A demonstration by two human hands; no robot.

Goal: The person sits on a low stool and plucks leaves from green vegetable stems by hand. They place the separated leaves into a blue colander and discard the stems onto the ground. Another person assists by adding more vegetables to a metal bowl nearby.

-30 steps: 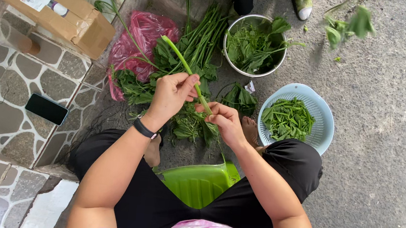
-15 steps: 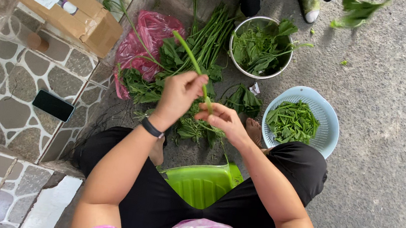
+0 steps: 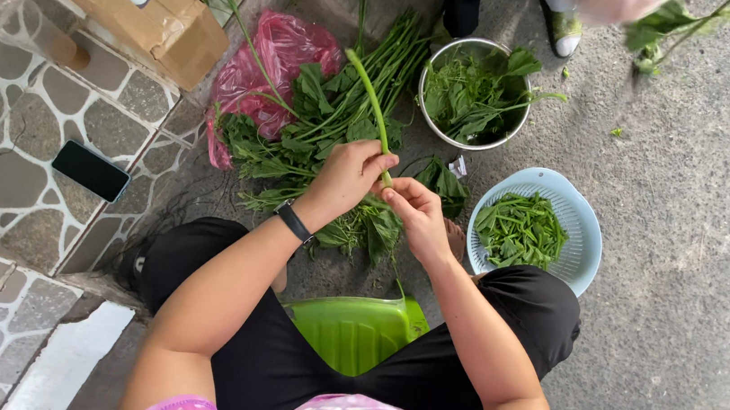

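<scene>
grey concrete ground [image 3: 693, 267] carries everything, with patterned stone paving along its left edge. both hands pinch one long green stem [image 3: 373, 106] above the middle of the ground: the left hand [image 3: 348, 176] has its grip closed around the stalk, the right hand [image 3: 416, 212] nips its lower end. under them lies a heap of leafy greens [image 3: 319, 128] on a pink plastic bag [image 3: 273, 60]. just right sits a pale blue colander [image 3: 583, 241] of cut pieces, and farther off a steel bowl [image 3: 439, 59] of leaves. a cardboard box [image 3: 133, 0] and a black phone [image 3: 90, 171] rest on the paving.

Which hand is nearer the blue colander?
Right. The right hand is just left of the blue colander; the left hand lies farther left, beyond the right hand.
</scene>
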